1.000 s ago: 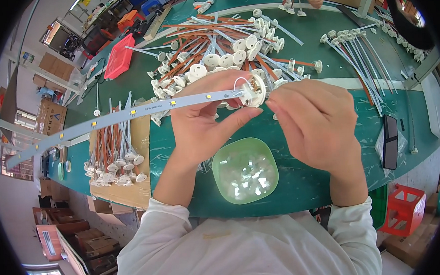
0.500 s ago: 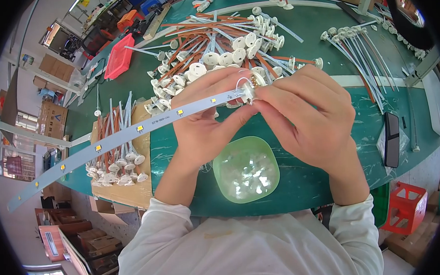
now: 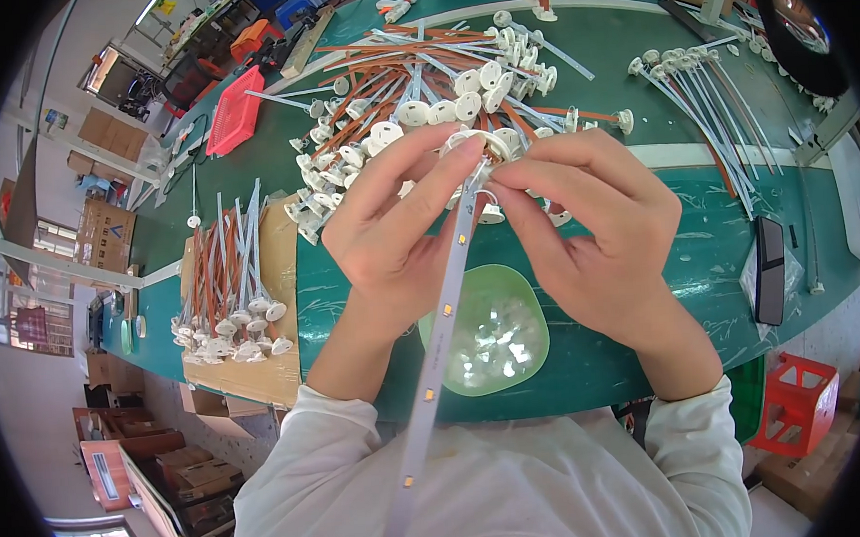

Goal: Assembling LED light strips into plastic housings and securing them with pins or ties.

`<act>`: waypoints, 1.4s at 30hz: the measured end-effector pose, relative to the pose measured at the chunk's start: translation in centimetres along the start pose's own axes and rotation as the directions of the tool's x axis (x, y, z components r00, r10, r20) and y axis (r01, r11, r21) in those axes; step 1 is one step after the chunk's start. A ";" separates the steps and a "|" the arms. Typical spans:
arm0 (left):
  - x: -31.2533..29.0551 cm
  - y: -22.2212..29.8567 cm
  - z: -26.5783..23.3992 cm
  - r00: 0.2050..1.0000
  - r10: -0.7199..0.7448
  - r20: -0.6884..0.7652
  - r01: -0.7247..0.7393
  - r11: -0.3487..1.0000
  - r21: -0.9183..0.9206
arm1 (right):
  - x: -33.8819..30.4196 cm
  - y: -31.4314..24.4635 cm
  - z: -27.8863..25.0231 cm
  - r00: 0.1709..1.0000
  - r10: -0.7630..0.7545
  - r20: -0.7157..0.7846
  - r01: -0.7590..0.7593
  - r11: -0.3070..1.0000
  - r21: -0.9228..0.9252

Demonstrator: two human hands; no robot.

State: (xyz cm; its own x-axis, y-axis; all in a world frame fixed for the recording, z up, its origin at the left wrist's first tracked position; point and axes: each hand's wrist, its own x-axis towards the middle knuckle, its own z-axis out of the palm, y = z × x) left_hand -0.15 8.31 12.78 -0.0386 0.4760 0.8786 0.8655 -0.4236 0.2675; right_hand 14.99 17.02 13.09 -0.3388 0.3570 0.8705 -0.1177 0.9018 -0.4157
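So the long, thin, pale grey LED strip (image 3: 439, 346) is up over the green worktop (image 3: 591, 377), lengthwise, white round plastic cap (image 3: 489, 141) at the far end, tail pointing down at the wearer and slightly left. Left hand (image 3: 393, 207) grips the cap end; right hand (image 3: 593, 231) is pinched closed right there too. It crosses in front of the translucent green bowl (image 3: 499, 282).

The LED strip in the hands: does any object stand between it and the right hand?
Nothing visible does. The right hand is at the upper end of the LED strip, which the left hand holds; the green bowl is below, not between.
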 end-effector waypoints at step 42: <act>0.2 0.4 -0.2 0.979 -0.150 0.135 0.181 0.947 -0.265 | 1.5 -0.4 -2.9 0.925 0.323 0.200 -0.376 0.850 0.368</act>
State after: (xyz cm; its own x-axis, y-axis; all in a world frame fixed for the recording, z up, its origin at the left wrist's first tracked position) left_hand 0.08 8.10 13.12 -0.1003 0.6336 0.7671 0.6804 -0.5189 0.5176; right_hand 17.17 17.92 15.32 -0.5383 0.5726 0.6183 -0.3165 0.5426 -0.7781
